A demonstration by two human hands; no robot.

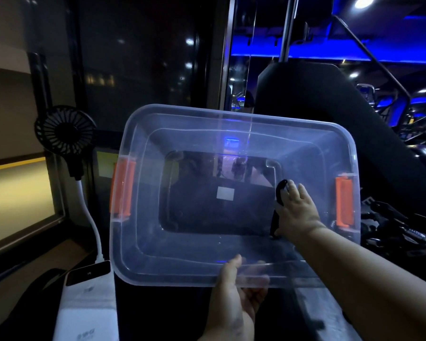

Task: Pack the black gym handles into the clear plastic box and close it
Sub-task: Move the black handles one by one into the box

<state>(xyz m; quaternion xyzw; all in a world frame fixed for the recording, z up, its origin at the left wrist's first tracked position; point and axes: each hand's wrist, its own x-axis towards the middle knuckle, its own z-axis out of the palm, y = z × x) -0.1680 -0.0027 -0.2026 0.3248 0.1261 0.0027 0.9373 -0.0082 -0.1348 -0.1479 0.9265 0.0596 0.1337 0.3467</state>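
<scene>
Left fingers (232, 266) around clear box rim (170, 283), right fingers (293, 191) around black handle (280, 190) inside; label (225, 193) illegible.

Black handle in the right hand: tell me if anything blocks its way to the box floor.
Nothing visible does. The right hand holds the black handle inside the open clear box, just above its floor; the left hand grips the near rim.

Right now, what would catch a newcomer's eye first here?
The clear plastic box with orange latches fills the centre, its near rim gripped by the left hand. Inside at its right end, the right hand holds a black gym handle. A small black fan stands at left.
</scene>
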